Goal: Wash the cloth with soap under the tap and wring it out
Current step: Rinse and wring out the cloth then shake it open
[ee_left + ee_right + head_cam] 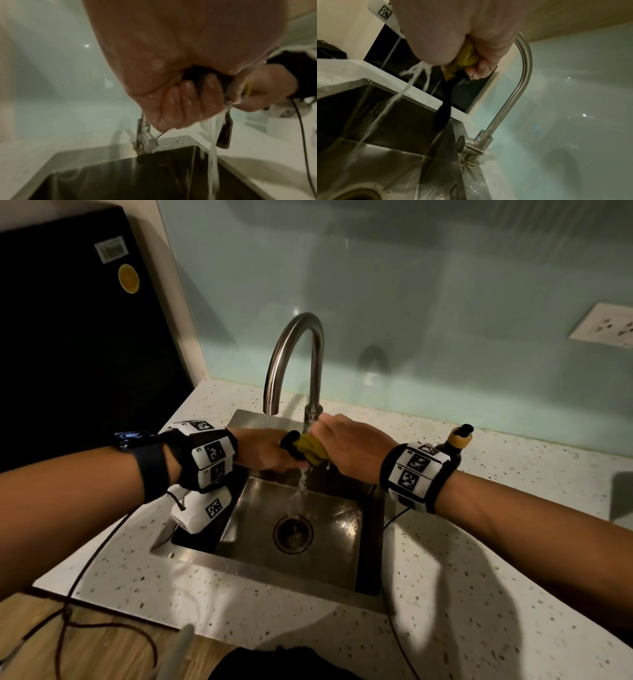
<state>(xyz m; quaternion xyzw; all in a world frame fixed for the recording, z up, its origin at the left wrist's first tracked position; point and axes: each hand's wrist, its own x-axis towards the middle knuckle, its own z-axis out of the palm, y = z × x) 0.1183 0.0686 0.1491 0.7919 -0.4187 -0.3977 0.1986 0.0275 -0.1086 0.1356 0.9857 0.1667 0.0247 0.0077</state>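
Observation:
A yellow and black cloth (pixel 306 447) is bunched between both hands over the steel sink (pixel 371 542), beside the curved tap (pixel 294 354). My left hand (pixel 265 448) grips its left end, fingers (pixel 187 97) curled round the dark part of the cloth (pixel 197 75). My right hand (pixel 349 445) grips the right end, fingers (pixel 481 65) squeezing the yellow cloth (pixel 467 56); a black strip (pixel 443 105) of it hangs down. Water (pixel 299 491) streams from the cloth into the basin toward the drain (pixel 293 534).
A dark bottle (pixel 455 445) with a yellow collar stands on the speckled counter (pixel 479 577) right of the sink. A black appliance (pixel 75 337) stands at the left. A wall socket (pixel 606 325) is at the right. Cables (pixel 85 594) hang from both wrists.

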